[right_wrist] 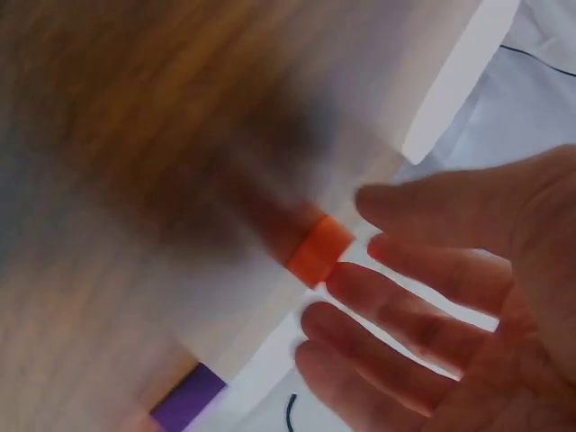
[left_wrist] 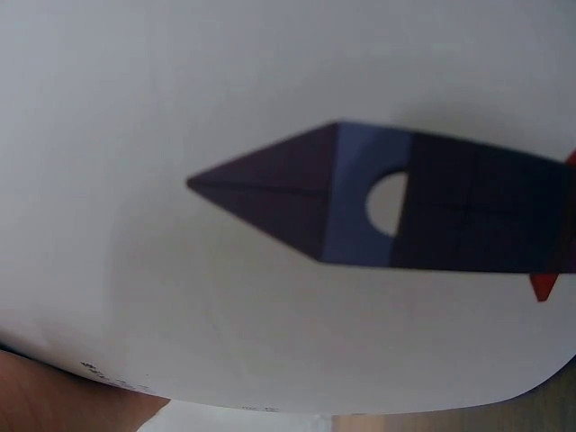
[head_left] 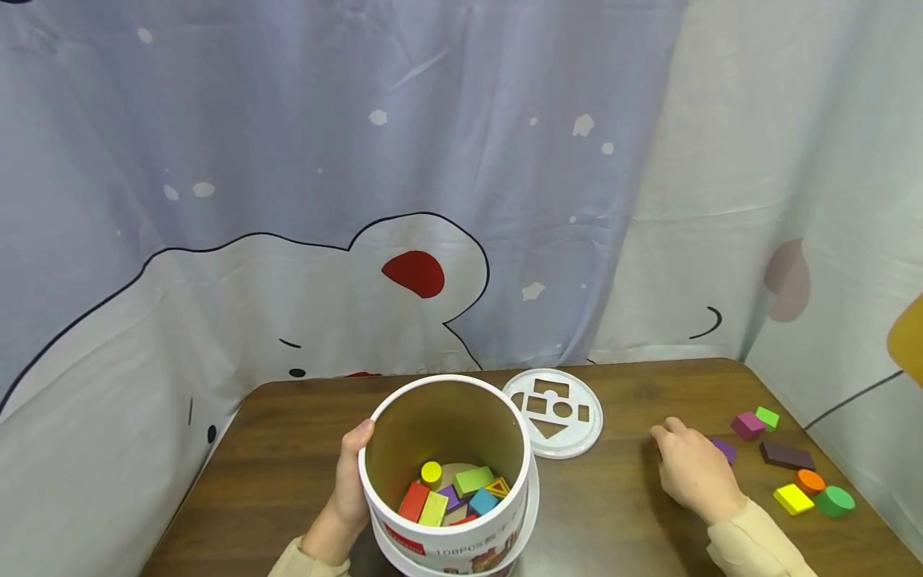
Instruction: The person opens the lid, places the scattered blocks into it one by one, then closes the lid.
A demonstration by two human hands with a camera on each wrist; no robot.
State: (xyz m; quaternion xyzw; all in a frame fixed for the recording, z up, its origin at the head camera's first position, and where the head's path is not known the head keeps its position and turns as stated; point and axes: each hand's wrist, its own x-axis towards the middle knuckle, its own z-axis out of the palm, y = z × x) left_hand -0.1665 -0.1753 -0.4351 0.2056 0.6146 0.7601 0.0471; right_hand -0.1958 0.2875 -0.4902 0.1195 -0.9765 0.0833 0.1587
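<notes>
A white bucket (head_left: 497, 525) with printed sides tilts toward me at the near middle of the table. My left hand (head_left: 349, 481) grips its left rim, thumb at the edge; the other fingers are hidden. In the left wrist view the bucket's white wall (left_wrist: 225, 333) fills nearly everything. Colored blocks lie inside, among them a red block (head_left: 414, 502) and a yellow cylinder (head_left: 431, 474). Over the table at right, my right hand (head_left: 695, 469) reaches with fingers spread around a small orange block (right_wrist: 320, 250). The fingertips are close to it, with no firm hold visible.
A white lid (head_left: 577, 437) with cut-out shapes lies behind the bucket. Near the right edge lie several blocks: a magenta block (head_left: 747, 425), a dark brown block (head_left: 787, 457), a yellow block (head_left: 793, 500) and a green cylinder (head_left: 835, 502). A curtain (head_left: 548, 200) hangs behind the table.
</notes>
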